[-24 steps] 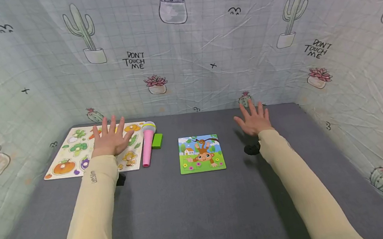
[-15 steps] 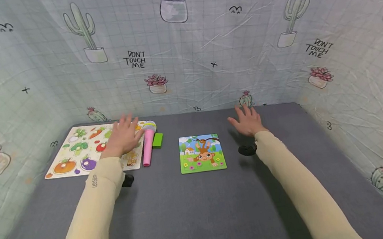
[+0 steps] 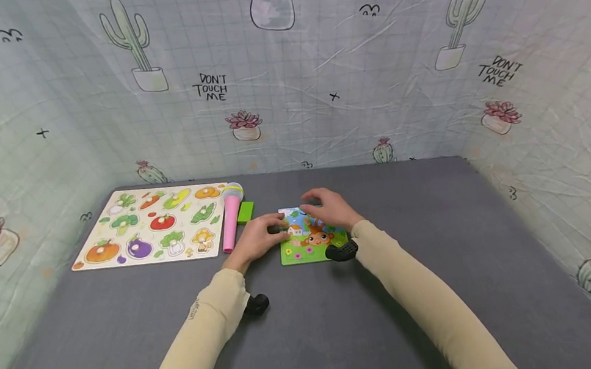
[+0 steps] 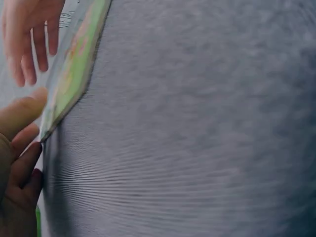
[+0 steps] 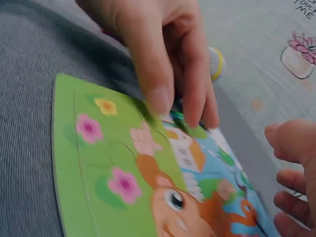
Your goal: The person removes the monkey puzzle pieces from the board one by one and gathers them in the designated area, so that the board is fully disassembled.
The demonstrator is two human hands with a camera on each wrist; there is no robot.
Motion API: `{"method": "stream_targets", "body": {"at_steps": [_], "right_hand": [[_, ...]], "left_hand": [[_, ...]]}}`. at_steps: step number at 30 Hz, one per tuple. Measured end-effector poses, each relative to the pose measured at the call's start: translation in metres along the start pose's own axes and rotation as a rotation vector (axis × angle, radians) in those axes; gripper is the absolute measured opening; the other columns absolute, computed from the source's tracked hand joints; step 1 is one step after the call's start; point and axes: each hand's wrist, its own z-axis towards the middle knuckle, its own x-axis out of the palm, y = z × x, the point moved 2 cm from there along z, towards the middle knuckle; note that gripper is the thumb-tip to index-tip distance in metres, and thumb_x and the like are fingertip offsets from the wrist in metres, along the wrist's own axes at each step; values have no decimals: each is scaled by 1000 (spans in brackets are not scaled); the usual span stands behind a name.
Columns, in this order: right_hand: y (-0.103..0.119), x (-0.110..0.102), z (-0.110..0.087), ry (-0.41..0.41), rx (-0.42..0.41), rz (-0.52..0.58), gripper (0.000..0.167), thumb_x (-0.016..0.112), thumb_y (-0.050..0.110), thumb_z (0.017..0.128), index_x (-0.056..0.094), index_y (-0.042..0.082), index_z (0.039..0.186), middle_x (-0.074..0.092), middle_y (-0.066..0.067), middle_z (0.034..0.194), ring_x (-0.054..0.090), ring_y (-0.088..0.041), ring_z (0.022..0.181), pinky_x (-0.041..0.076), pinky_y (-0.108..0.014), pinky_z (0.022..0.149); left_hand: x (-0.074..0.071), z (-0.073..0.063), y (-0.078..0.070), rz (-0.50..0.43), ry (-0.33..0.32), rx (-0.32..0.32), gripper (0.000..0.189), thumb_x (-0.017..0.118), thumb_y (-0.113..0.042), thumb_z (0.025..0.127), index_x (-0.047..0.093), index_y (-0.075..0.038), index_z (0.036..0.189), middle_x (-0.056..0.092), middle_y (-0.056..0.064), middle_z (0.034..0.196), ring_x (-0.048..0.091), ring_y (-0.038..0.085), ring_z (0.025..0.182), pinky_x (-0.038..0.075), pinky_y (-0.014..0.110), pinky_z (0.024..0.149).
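A square jigsaw puzzle [image 3: 306, 252] with a monkey, a house and flowers lies flat on the dark grey table. At its left edge is my left hand [image 3: 259, 238], thumb and fingers apart; in the right wrist view the fingertips [image 5: 159, 101] come down close to the board, and whether they touch it I cannot tell. My right hand [image 3: 332, 209] hovers over the puzzle's upper right part, fingers bent loosely with nothing between them. It covers that corner in the head view. The left wrist view shows the puzzle [image 4: 79, 69] edge-on between both hands.
To the left lies a vegetable peg puzzle board [image 3: 107, 232]. A pink toy microphone [image 3: 230, 220] lies along its right side, with a green block [image 3: 246, 212] next to it. Printed cloth [image 3: 283, 87] rises behind and beside the table.
Both hands have come inward and nearer, from the far left and far right of the table to the monkey puzzle. Their spread fingers are now bent. The vegetable board is uncovered.
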Motion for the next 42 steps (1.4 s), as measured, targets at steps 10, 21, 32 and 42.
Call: {"method": "stream_targets", "body": {"at_steps": [10,21,32,42], "right_hand": [[6,17,14,16,18,-10,41,64,25,97,60,7,133,57,-11,129,55,-25,115,49,-40,95],[8,22,18,42,-24,-124,38,69,23,93,64,4,126,57,-12,118,53,-24,101,48,-40,88],[13,25,17,66,32,-221,38,67,30,94,62,4,121,52,-14,119,49,-28,107,46,-41,92],[16,29,18,89,76,-211,38,66,34,94,55,6,117,47,-14,121,41,-32,113,43,-43,90]], "left_hand": [[5,2,0,7,-10,-32,28,75,-18,87,73,-4,111,55,15,139,47,32,133,36,47,110],[5,0,2,2,6,-38,29,74,-20,88,74,-5,112,55,13,139,46,32,133,36,48,110],[5,-2,0,8,9,-51,28,75,-19,88,74,-5,111,54,14,140,45,33,134,35,48,110],[4,-2,-1,13,0,-50,27,75,-18,87,74,-4,110,54,13,140,46,32,133,35,48,110]]}}
